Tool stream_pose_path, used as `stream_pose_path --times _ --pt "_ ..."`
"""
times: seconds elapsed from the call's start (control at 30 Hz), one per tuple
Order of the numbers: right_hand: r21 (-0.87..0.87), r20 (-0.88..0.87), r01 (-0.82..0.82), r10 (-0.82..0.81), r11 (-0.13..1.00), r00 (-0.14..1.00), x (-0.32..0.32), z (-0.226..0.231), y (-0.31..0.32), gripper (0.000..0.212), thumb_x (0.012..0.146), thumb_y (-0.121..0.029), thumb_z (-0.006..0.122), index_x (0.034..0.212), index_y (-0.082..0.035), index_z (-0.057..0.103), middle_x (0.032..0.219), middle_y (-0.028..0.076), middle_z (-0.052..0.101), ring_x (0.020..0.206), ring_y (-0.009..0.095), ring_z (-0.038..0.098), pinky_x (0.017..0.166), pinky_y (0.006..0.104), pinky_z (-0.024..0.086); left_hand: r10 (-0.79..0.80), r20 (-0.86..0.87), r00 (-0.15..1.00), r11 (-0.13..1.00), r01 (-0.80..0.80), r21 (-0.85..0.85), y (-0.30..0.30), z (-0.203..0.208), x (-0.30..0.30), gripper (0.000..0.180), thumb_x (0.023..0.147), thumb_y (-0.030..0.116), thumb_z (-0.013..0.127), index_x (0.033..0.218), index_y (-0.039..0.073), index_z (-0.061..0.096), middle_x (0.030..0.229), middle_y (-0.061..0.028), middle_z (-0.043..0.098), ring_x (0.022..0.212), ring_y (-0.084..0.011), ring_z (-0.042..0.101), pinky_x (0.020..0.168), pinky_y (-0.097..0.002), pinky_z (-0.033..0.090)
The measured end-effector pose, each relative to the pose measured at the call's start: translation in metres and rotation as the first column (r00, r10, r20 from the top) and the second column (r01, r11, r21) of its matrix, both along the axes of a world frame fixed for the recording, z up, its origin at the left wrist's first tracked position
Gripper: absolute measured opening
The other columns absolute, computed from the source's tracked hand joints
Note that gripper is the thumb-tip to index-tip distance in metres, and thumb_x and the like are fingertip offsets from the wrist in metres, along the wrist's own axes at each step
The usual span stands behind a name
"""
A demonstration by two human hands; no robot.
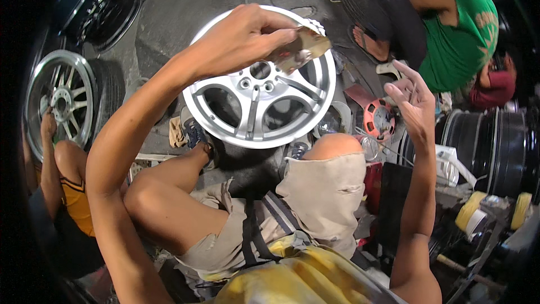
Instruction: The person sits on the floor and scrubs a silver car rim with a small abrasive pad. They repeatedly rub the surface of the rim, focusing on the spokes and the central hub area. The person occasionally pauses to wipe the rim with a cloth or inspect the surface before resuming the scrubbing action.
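A silver alloy wheel rim (252,114) lies face up in front of my knees, its spokes and hub showing. My left hand (247,35) reaches across its far side and pinches a thin, brownish, bent sheet (306,49) between thumb and fingers. This sheet hangs over the hub and the right-hand spokes; its exact kind cannot be made out. To the right of the rim my right hand (415,98) is raised in the air, fingers apart and holding nothing. Under the rim, the support is hidden in shadow.
A co-worker in a green shirt (461,28) sits at the far right. At the left, another person's hand touches an upright wheel (63,101). An orange-red reel (379,119), dark rims (472,138) and yellow tape rolls (470,211) lie on my right.
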State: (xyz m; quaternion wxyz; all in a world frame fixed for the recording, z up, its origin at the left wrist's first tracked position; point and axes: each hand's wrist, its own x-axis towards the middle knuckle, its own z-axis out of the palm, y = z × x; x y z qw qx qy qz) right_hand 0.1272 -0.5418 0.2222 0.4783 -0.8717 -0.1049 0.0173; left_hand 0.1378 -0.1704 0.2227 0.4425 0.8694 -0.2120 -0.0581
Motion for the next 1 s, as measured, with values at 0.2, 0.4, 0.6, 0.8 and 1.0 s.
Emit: stream_pose_path --times 0.2,0.4,0.6,0.8,1.0 --pt "0.257 0.002 0.057 -0.059 0.965 0.998 -0.028 -0.002 -0.021 0.054 0.096 -0.004 0.07 0.146 0.003 0.051 0.104 0.01 0.07 0.091 0.009 0.064 0.075 0.0249 0.057 -0.225 -0.217 0.95 0.925 0.139 -0.354 -0.104 -0.011 0.028 0.034 0.105 0.033 0.06 0.098 0.003 0.074 0.072 0.0036 0.057 0.068 -0.0059 0.052 0.065 -0.0251 0.05" --pt "0.345 -0.054 0.186 -0.178 0.92 0.983 -0.054 -0.033 -0.065 0.054 0.096 -0.006 0.071 0.145 0.004 0.051 0.108 0.011 0.072 0.094 0.013 0.066 0.086 0.0283 0.057 -0.361 -0.476 0.802 0.898 0.163 -0.408 -0.182 -0.046 0.016 0.032 0.105 0.033 0.062 0.107 0.005 0.075 0.079 0.0033 0.063 0.071 -0.0047 0.056 0.067 -0.024 0.05" --pt "0.325 -0.08 0.258 -0.245 0.91 0.966 -0.075 -0.082 -0.106 0.048 0.091 -0.008 0.074 0.136 0.002 0.062 0.089 -0.002 0.063 0.08 0.005 0.053 0.075 0.0232 0.047 -0.53 -0.521 0.669 0.845 0.365 -0.392 -0.224 -0.09 0.007 0.043 0.103 0.034 0.064 0.129 0.001 0.069 0.101 -0.0082 0.075 0.087 -0.0115 0.069 0.081 -0.0283 0.058" --pt "0.096 -0.171 0.391 -0.372 0.915 0.912 -0.093 -0.162 -0.165 0.049 0.094 -0.007 0.07 0.141 0.001 0.058 0.105 0.003 0.066 0.096 0.01 0.06 0.093 0.0273 0.049 -0.332 -0.299 0.894 0.943 0.318 -0.098 -0.175 -0.117 0.003 0.054 0.098 0.035 0.068 0.137 -0.002 0.063 0.1 -0.0162 0.077 0.084 -0.0173 0.073 0.078 -0.0318 0.056" --pt "-0.27 -0.119 0.577 -0.621 0.771 0.775 -0.124 -0.249 -0.215 0.036 0.094 -0.001 0.064 0.13 -0.002 0.065 0.104 0.004 0.072 0.089 0.011 0.063 0.085 0.0284 0.053 -0.289 -0.531 0.796 0.852 0.467 0.238 -0.092 -0.105 -0.056 0.035 0.102 0.029 0.06 0.107 -0.003 0.074 0.088 -0.0136 0.075 0.08 -0.0194 0.071 0.074 -0.0365 0.055"
